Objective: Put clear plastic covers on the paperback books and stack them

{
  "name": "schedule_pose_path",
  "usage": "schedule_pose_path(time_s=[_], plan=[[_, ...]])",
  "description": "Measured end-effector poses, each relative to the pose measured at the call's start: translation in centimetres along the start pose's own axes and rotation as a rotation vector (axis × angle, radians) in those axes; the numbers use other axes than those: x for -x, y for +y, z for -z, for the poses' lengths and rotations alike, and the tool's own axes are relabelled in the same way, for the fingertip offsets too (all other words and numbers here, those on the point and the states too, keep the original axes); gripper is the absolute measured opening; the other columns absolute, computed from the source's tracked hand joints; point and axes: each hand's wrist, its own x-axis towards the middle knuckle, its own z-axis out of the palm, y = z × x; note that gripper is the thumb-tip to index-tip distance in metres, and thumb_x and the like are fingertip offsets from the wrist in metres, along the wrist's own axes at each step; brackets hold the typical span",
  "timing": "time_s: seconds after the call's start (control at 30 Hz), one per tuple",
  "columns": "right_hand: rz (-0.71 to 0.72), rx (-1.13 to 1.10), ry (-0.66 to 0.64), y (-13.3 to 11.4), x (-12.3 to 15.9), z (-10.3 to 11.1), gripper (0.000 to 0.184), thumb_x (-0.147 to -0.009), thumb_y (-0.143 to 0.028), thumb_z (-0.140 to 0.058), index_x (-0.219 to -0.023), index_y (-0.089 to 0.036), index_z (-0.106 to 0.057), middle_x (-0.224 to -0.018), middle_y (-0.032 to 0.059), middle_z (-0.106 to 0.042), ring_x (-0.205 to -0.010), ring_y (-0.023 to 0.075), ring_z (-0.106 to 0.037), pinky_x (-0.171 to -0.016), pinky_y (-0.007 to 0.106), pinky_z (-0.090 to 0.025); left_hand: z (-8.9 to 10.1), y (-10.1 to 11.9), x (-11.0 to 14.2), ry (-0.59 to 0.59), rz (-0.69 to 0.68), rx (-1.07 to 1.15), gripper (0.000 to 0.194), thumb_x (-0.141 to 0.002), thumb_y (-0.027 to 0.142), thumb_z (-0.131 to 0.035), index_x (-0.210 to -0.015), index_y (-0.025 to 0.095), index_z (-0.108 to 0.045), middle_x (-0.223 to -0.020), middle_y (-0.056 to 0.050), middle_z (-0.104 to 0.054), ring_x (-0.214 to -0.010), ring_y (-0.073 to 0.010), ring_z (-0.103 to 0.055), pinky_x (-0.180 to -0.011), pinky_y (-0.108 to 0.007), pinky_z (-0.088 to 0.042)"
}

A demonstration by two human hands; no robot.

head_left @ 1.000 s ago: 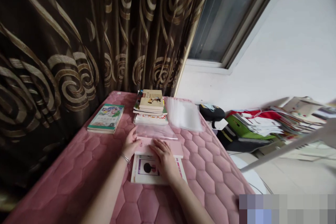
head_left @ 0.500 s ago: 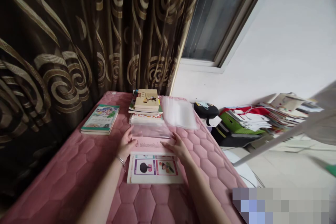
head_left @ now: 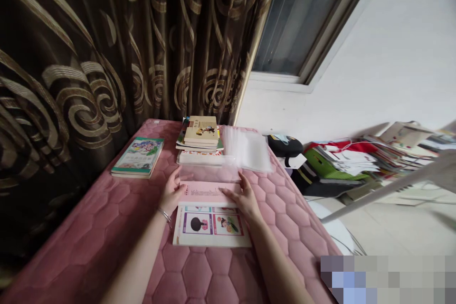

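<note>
An open book [head_left: 213,240] lies in front of me on the pink quilted mattress, with colourful framed pictures on its near page. Its pink cover [head_left: 204,193], printed with small text, is turned away from me. A clear plastic book cover [head_left: 210,172] extends past the pink part's far edge. My left hand [head_left: 173,193] grips the left edge, thumb on the pink surface and fingers at the plastic. At the right edge my right hand [head_left: 246,200] does likewise, its thumb pressed on the pink surface. Some fingertips are hard to make out.
Behind the open book stands a stack of books [head_left: 201,137]. Clear plastic covers [head_left: 251,153] lie to its right, and a green-edged book [head_left: 138,156] is at the left. A patterned curtain [head_left: 153,47] hangs at the back. Papers and bags [head_left: 331,166] pile up beyond the mattress's right edge.
The clear plastic beyond the pink cover now shows a little higher and flatter. Both hands keep nearly the same hold, and the view has shifted slightly.
</note>
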Motion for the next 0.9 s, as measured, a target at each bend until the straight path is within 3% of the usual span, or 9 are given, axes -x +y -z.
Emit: schedule_pose_path(time_s=[0.33, 0.57, 0.9], plan=[[0.108, 0.058, 0.082, 0.13, -0.25, -0.26, 0.073, -0.054, -0.042, -0.079, -0.119, -0.019, -0.053, -0.099, 0.0048, -0.061, -0.094, 0.0227, -0.057, -0.078, 0.032, -0.049, -0.27, -0.18, -0.04, 0.067, -0.066, -0.099, 0.068, -0.072, 0.024, -0.066, -0.134, 0.016, -0.039, -0.103, -0.010, -0.069, -0.079, -0.0135, -0.063, -0.065, -0.022, -0.045], [0.095, 0.014, 0.074, 0.14, -0.23, -0.35, 0.058, -0.054, -0.044, -0.078, -0.100, -0.019, -0.055, -0.091, 0.0022, -0.060, -0.087, 0.0201, -0.056, -0.075, 0.030, -0.047, -0.52, 0.20, 0.04, 0.103, 0.001, -0.031, 0.074, -0.068, 0.029, -0.072, -0.133, 0.015, -0.038, -0.097, -0.009, -0.070, -0.086, -0.0170, -0.065, -0.072, -0.026, -0.048], [0.114, -0.028, 0.018, -0.14, 0.05, -0.16, 0.059, -0.058, -0.044, -0.076, -0.107, -0.020, -0.055, -0.098, 0.0033, -0.062, -0.094, 0.0219, -0.058, -0.079, 0.032, -0.049, -0.64, -0.11, 0.11, 0.123, 0.005, 0.057, 0.076, -0.064, 0.031, -0.076, -0.130, 0.017, -0.041, -0.094, -0.007, -0.071, -0.086, -0.0179, -0.066, -0.075, -0.028, -0.049]])
